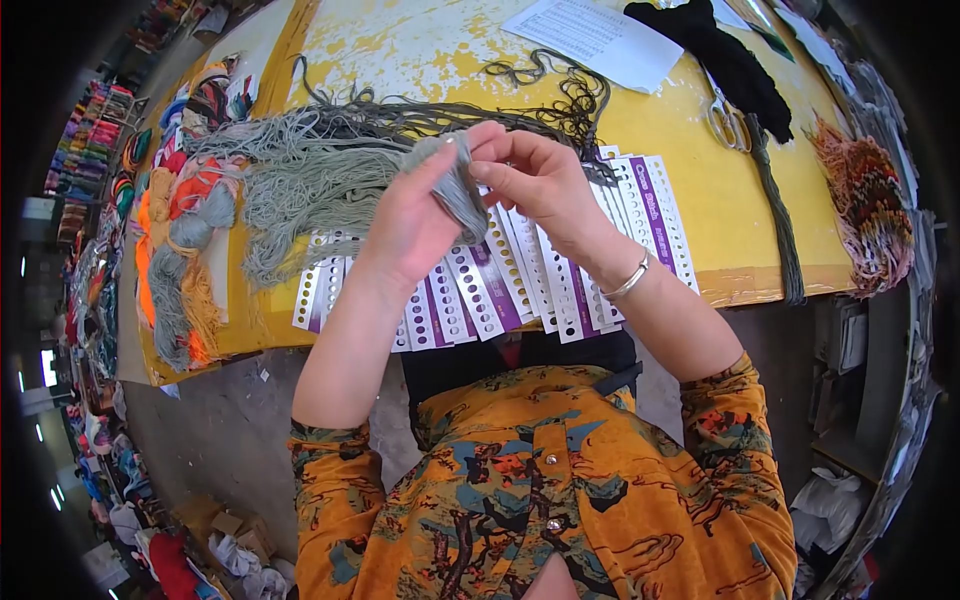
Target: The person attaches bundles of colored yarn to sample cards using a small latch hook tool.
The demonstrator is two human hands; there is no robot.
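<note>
My left hand [412, 222] is closed around a bundle of grey embroidery thread [464, 205], held above the table. My right hand [545, 185] pinches at the same bundle with thumb and fingertips; the exact strands between them are too small to make out. Under both hands lie several white and purple punched thread cards [470, 290], fanned along the table's front edge. Loose grey-green thread [310, 195] spreads out to the left of my hands. Darker grey strands [430, 118] stretch behind them.
Coloured yarn bundles [190, 250] lie at the left of the yellow table [400, 40]. Toward the back right are a printed sheet [600, 45], scissors [727, 122], black cloth [725, 60] and a dark green skein [773, 220]. Multicoloured threads [870, 210] sit at the right edge.
</note>
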